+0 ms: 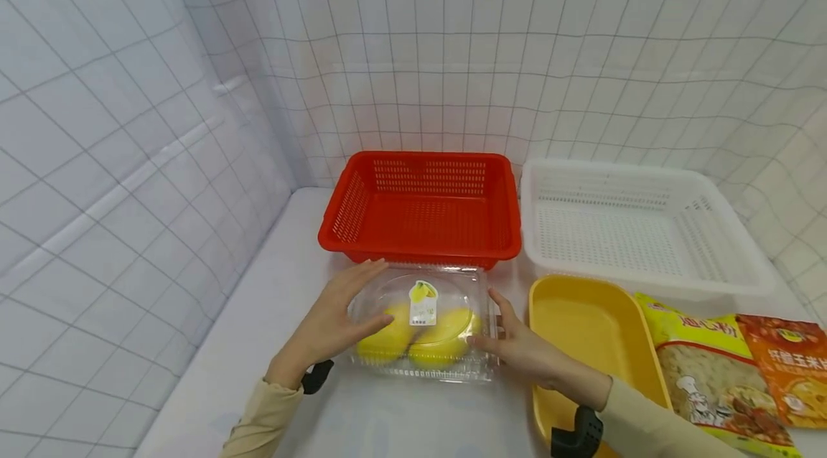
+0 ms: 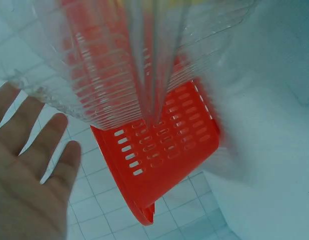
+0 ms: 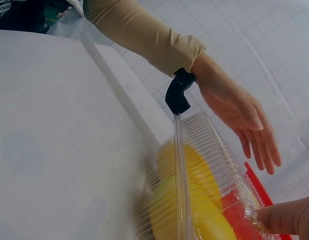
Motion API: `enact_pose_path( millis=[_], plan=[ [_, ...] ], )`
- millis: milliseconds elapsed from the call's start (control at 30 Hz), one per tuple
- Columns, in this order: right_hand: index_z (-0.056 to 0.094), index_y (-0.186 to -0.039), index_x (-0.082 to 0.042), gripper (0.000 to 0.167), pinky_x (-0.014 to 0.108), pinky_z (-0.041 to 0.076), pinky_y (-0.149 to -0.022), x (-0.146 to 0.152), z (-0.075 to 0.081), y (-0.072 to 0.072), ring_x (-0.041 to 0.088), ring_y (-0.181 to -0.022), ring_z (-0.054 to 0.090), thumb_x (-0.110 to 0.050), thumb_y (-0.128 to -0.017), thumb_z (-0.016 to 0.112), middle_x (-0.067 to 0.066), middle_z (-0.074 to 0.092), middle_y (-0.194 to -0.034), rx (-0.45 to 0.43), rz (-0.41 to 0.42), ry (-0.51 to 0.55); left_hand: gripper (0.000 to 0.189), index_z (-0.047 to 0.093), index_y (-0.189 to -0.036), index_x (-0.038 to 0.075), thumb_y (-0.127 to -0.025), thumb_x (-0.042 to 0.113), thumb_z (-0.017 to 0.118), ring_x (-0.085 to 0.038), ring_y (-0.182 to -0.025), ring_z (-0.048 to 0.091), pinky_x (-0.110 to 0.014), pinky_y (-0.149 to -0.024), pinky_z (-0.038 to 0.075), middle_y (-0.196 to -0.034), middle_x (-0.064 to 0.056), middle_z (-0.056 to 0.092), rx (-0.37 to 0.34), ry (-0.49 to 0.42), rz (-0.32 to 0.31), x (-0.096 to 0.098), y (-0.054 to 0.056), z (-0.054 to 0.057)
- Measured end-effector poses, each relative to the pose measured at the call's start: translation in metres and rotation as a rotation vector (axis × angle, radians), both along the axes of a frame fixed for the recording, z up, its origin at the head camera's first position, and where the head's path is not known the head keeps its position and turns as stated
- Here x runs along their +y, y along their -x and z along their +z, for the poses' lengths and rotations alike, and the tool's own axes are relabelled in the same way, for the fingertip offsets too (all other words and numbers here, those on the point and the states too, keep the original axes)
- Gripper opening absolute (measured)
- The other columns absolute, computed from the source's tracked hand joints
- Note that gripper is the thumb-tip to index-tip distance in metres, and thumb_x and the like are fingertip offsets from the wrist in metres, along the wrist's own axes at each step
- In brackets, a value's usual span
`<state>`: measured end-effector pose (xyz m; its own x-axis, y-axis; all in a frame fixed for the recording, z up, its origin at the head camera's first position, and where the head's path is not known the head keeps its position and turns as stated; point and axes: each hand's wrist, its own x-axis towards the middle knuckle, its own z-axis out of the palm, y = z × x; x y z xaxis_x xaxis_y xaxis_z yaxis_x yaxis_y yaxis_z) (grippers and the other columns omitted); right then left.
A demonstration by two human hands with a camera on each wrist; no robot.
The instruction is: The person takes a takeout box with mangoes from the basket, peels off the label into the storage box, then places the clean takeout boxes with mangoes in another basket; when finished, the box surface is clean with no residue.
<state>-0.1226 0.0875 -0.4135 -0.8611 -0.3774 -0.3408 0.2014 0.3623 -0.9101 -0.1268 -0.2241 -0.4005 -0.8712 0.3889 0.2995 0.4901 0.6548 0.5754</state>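
A clear plastic clamshell box (image 1: 452, 278) with a fruit label on its lid lies before the red basket. Inside are yellow fruits (image 1: 441, 343) that look like mangoes. My left hand (image 1: 332, 314) is at the box's left side, fingers extended and thumb reaching over the lid. In the right wrist view, that left hand (image 3: 234, 107) appears apart from the box. With its thumb at the lid's edge, my right hand (image 1: 526, 347) holds the box's right side; its other fingers are partly hidden. That thumb (image 3: 284, 217) touches the box corner in the right wrist view.
Behind the box sits a red basket (image 1: 332, 232), with a white basket (image 1: 646, 278) to its right. A yellow tray (image 1: 581, 314) lies under the right forearm. Right of it are a yellow-green food bag (image 1: 717, 372) and an orange packet (image 1: 791, 365).
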Motion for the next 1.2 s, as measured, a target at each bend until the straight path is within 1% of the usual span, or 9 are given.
enact_pose_path(
  millis=[133, 267, 633, 700, 800, 900, 967, 1067, 1200],
  plan=[
    [0.005, -0.151, -0.01, 0.091, 0.065, 0.032, -0.096, -0.001, -0.001, 0.002, 0.051, -0.128, 0.025, -0.022, -0.087, 0.069, 0.035, 0.021, -0.144, 0.0, 0.0, 0.01, 0.083, 0.033, -0.149, 0.018, -0.082, 0.056, 0.065, -0.022, -0.141, 0.016, -0.057, -0.108, 0.015, -0.153, 0.003, 0.026, -0.037, 0.134, -0.038, 0.002, 0.001, -0.006],
    [0.006, -0.151, -0.009, 0.091, 0.065, 0.029, -0.098, -0.002, -0.001, 0.003, 0.052, -0.128, 0.025, -0.023, -0.087, 0.069, 0.034, 0.018, -0.145, 0.001, 0.008, 0.009, 0.086, 0.032, -0.149, 0.015, -0.082, 0.059, 0.063, -0.026, -0.142, 0.012, -0.056, -0.109, 0.015, -0.155, -0.002, 0.024, -0.004, 0.22, -0.045, 0.002, 0.003, -0.016],
    [0.007, -0.151, -0.009, 0.088, 0.061, 0.035, -0.096, 0.005, 0.009, 0.006, 0.049, -0.126, 0.032, -0.025, -0.088, 0.067, 0.03, 0.027, -0.143, 0.076, 0.024, 0.021, 0.085, 0.033, -0.149, 0.016, -0.082, 0.06, 0.061, -0.022, -0.142, 0.011, -0.051, -0.11, 0.019, -0.155, 0.0, 0.022, 0.013, 0.238, -0.032, 0.006, 0.001, -0.027],
    [0.008, -0.151, -0.009, 0.087, 0.061, 0.034, -0.097, 0.007, 0.012, 0.009, 0.049, -0.128, 0.03, -0.026, -0.089, 0.066, 0.027, 0.023, -0.146, 0.154, 0.045, 0.003, 0.085, 0.033, -0.149, 0.017, -0.081, 0.061, 0.061, -0.022, -0.142, 0.011, -0.052, -0.109, 0.019, -0.155, 0.0, 0.022, 0.011, 0.233, -0.028, 0.006, 0.001, -0.028],
    [0.014, -0.15, -0.007, 0.083, 0.063, 0.033, -0.097, 0.008, 0.018, 0.016, 0.047, -0.131, 0.027, -0.027, -0.089, 0.066, 0.023, 0.021, -0.15, 0.38, 0.085, -0.047, 0.085, 0.034, -0.149, 0.018, -0.081, 0.061, 0.062, -0.022, -0.142, 0.011, -0.052, -0.109, 0.019, -0.155, 0.001, 0.022, 0.008, 0.227, -0.025, 0.006, 0.002, -0.028],
    [0.032, -0.144, -0.003, 0.069, 0.06, 0.037, -0.095, 0.004, 0.027, 0.024, 0.041, -0.125, 0.038, -0.023, -0.088, 0.068, 0.019, 0.036, -0.143, 0.654, 0.108, -0.1, 0.085, 0.034, -0.149, 0.018, -0.081, 0.06, 0.063, -0.021, -0.142, 0.011, -0.052, -0.11, 0.018, -0.155, 0.002, 0.022, -0.001, 0.218, -0.025, 0.006, 0.002, -0.028],
    [0.047, -0.135, -0.002, 0.056, 0.055, 0.041, -0.094, -0.001, 0.034, 0.03, 0.036, -0.118, 0.046, -0.022, -0.087, 0.069, 0.015, 0.05, -0.133, 0.778, 0.121, -0.145, 0.085, 0.034, -0.149, 0.018, -0.08, 0.059, 0.063, -0.021, -0.142, 0.011, -0.051, -0.11, 0.017, -0.155, 0.002, 0.023, -0.007, 0.212, -0.025, 0.005, 0.002, -0.028],
    [0.061, -0.121, -0.005, 0.038, 0.046, 0.047, -0.087, -0.014, 0.044, 0.041, 0.03, -0.106, 0.055, -0.023, -0.087, 0.069, 0.008, 0.061, -0.118, 0.844, 0.167, -0.217, 0.085, 0.034, -0.149, 0.018, -0.08, 0.06, 0.064, -0.021, -0.142, 0.011, -0.05, -0.111, 0.016, -0.155, 0.002, 0.023, -0.016, 0.212, -0.024, 0.005, 0.003, -0.027],
    [0.069, -0.11, -0.008, 0.029, 0.035, 0.05, -0.077, -0.034, 0.053, 0.054, 0.022, -0.092, 0.059, -0.027, -0.087, 0.07, 0.003, 0.066, -0.105, 0.785, 0.257, -0.299, 0.085, 0.034, -0.149, 0.019, -0.08, 0.059, 0.064, -0.021, -0.142, 0.011, -0.051, -0.11, 0.016, -0.155, 0.002, 0.023, -0.033, 0.203, -0.022, 0.006, 0.003, -0.027]
  ],
)
